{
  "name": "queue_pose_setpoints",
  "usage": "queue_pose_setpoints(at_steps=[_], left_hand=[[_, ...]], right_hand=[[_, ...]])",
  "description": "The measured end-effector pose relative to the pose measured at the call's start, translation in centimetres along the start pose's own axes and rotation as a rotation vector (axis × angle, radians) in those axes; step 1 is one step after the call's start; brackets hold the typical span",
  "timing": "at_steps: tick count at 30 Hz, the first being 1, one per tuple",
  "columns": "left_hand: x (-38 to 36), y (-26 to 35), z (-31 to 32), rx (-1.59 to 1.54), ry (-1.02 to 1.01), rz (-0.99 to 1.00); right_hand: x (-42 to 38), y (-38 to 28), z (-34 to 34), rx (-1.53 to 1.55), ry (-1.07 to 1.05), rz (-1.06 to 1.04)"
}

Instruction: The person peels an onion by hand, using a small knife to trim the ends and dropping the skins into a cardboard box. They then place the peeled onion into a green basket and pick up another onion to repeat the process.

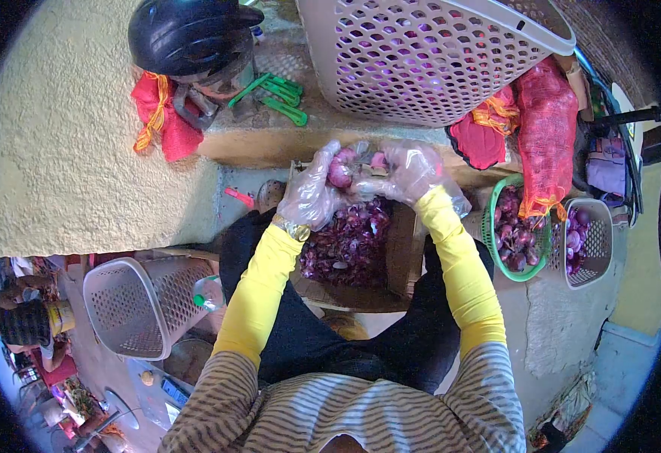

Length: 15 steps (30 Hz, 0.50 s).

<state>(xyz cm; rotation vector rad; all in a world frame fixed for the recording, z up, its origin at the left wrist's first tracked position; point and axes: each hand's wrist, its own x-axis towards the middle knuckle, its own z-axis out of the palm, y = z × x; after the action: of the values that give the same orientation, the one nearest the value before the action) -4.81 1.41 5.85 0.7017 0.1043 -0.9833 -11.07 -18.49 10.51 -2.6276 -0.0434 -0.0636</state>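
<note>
Both my hands are in clear plastic gloves above a cardboard box (404,253) of purple onion skins (349,245). My left hand (312,189) has its fingers closed round a purple onion (341,168). Close beside it, the fingers of my right hand (410,170) are bent together near a small pink piece (378,160); glare on the plastic hides exactly what they grip. Right of the box, a green basket (490,226) holds red onions (518,234).
A large perforated crate (428,68) stands on the ledge, near red mesh bags (548,121), green cutters (281,98) and a dark helmet (183,34). A grey basket (598,241) is at right, another crate (130,306) at left. Another person (25,321) appears far left.
</note>
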Motion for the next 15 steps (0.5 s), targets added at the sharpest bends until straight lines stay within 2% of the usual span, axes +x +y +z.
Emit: queue_pose_setpoints(at_steps=[2,4,5,6,9,10,12,13,14,15], left_hand=[[-0.1,0.3,-0.5,0.052,-0.006,0.01],[-0.2,0.3,-1.0,0.038,-0.091,0.031],[-0.1,0.0,-0.9,0.037,-0.091,0.031],[0.0,-0.3,-0.4,0.059,-0.04,0.102],[0.0,-0.9,-0.5,0.135,0.015,0.219],[0.2,-1.1,-0.7,0.192,0.018,0.266],[0.8,-1.2,-1.1,0.183,0.048,0.233],[1.0,-1.2,-1.2,0.173,0.08,0.203],[1.0,-1.3,-1.2,0.173,0.08,0.203],[0.9,-1.4,-1.1,0.215,0.1,0.248]], right_hand=[[0.0,0.5,0.6,0.003,0.023,0.032],[0.0,0.4,1.1,0.255,0.112,0.264],[0.3,1.6,3.0,0.385,0.225,0.248],[0.3,1.5,3.5,0.384,0.224,0.247],[0.6,1.3,7.0,0.738,0.278,0.131],[0.8,1.3,7.9,0.737,0.28,0.132],[1.3,1.2,9.1,0.7,0.179,0.191],[0.9,-1.0,7.0,0.592,0.197,0.25],[1.0,-0.7,7.6,0.592,0.196,0.251],[1.3,-0.1,8.7,0.802,0.231,0.268]])
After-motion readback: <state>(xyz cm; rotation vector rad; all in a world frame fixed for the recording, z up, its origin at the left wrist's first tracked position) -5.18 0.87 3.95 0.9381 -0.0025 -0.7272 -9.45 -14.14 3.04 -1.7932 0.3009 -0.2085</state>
